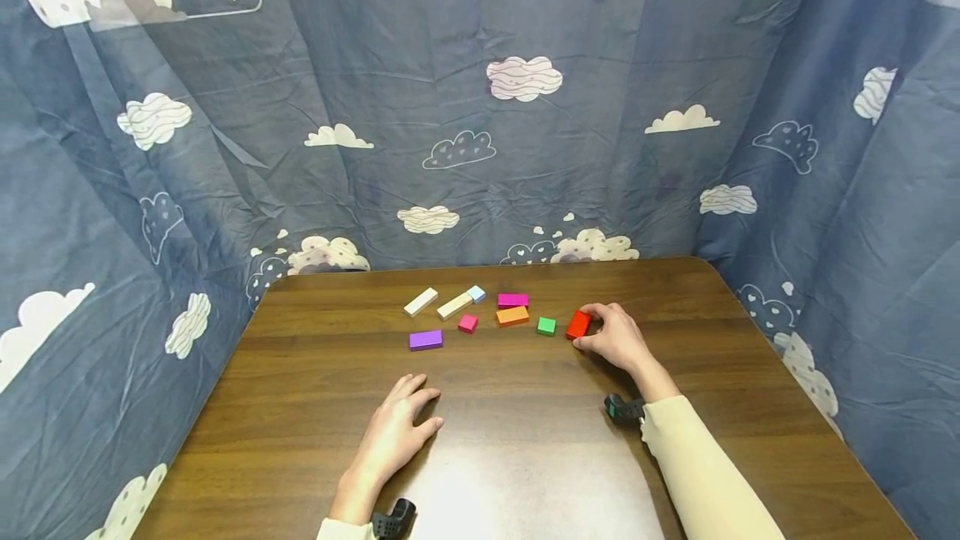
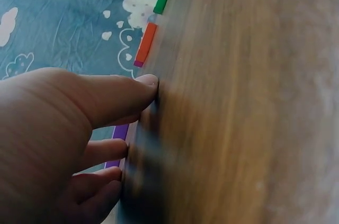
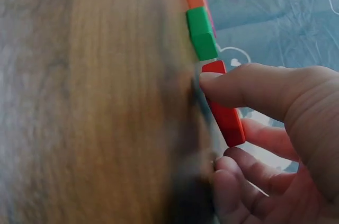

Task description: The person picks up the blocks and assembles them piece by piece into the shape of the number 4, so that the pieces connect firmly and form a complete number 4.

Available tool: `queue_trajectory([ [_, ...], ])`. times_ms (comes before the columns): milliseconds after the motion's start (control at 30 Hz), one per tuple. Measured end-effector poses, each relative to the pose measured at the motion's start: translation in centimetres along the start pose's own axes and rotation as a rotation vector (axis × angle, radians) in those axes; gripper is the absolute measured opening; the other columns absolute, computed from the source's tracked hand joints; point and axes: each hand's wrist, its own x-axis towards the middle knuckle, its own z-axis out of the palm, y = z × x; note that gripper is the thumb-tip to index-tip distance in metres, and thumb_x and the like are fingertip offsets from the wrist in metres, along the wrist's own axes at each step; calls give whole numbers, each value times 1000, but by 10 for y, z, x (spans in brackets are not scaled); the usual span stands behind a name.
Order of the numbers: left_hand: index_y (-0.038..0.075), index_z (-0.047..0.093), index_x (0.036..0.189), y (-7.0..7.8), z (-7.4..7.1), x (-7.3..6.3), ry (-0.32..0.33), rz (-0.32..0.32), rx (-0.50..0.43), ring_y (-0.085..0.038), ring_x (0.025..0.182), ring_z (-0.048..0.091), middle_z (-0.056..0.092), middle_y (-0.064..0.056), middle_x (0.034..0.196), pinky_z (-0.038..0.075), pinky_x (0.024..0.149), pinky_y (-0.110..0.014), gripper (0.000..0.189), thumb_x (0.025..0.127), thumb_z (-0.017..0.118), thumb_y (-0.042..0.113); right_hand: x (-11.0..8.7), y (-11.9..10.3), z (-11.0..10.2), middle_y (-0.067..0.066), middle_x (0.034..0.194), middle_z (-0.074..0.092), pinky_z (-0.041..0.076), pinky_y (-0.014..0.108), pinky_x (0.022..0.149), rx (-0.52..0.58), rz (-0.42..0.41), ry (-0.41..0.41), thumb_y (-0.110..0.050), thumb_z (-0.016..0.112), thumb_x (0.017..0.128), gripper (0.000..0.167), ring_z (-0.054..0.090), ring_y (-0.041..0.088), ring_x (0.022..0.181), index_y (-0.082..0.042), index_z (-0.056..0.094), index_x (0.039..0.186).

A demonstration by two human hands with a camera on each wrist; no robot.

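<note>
Right grip point(image 1: 615, 340) pinches red block point(image 1: 578, 324), right of frame centre, beside green block point(image 1: 547, 326). Left grip point(image 1: 393, 436) loosely spread, empty, lower centre-left. Red block probably light, stiff, smooth; hold by ends.

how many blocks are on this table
9: red block in the right hand; leftward from it, green block, orange block with magenta block behind, light blue block, pink block, cream block, white block; purple block nearest the left hand. More could be hidden.

Nearside tabletop point(image 1: 517, 407) allows passage; green block point(image 1: 546, 326) obstructs left of red block point(image 1: 578, 325).
</note>
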Motion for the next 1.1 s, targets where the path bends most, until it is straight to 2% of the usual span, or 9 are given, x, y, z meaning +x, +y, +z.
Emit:
queue_trajectory([
  [133, 11, 70, 124, 1, 1, -1, -3, 1, 5, -44, 139, 40, 55, -19, 142, 35, 109, -61, 40, 87, 79, 26, -4, -3, -3, 14, 103, 59, 43, 38, 74, 15, -28, 6, -21, 89, 71, 63, 54, 24, 83, -5, 65, 127],
  [267, 13, 69, 127, 3, 0, -1, 5, -12, -34, -41, 135, 45, 55, -17, 142, 38, 107, -60, 41, 89, 77, 27, -9, -10, -7, 15, 104, 59, 45, 38, 74, 39, -49, 20, -18, 90, 69, 64, 58, 23, 83, -5, 65, 127],
  [500, 12, 66, 132, 15, -9, 5, 120, 32, -88, -32, 126, 56, 59, -13, 138, 44, 104, -51, 42, 92, 74, 23, -14, -32, -17, 17, 104, 60, 43, 36, 70, 60, -116, 61, -18, 91, 67, 64, 59, 23, 81, -8, 66, 125],
  [667, 17, 66, 132, 31, -16, 7, 156, 14, -146, -23, 125, 58, 63, -2, 134, 46, 104, -44, 39, 94, 72, 23, -21, -53, -21, 14, 105, 62, 43, 36, 69, 66, -179, 59, -19, 92, 66, 65, 59, 23, 81, -10, 66, 125],
  [733, 19, 67, 130, 38, -18, 9, 175, 10, -195, -20, 123, 59, 65, 0, 130, 49, 101, -41, 37, 93, 72, 21, -26, -61, -22, 12, 104, 62, 44, 36, 69, 69, -197, 60, -18, 92, 66, 65, 60, 23, 81, -12, 66, 125],
  [900, 14, 69, 126, 56, -16, 15, 233, 26, -367, -28, 114, 65, 68, -5, 122, 55, 92, -44, 36, 91, 73, 10, -38, -78, -18, 9, 104, 61, 46, 35, 69, 95, -231, 62, -18, 93, 65, 65, 61, 24, 82, -15, 67, 125],
  [1100, 11, 69, 125, 71, -7, 20, 244, 9, -489, -30, 113, 65, 69, -11, 121, 54, 92, -44, 36, 90, 72, 6, -52, -90, -7, 0, 102, 59, 47, 33, 69, 107, -254, 54, -16, 94, 63, 65, 59, 20, 82, -17, 68, 123],
])
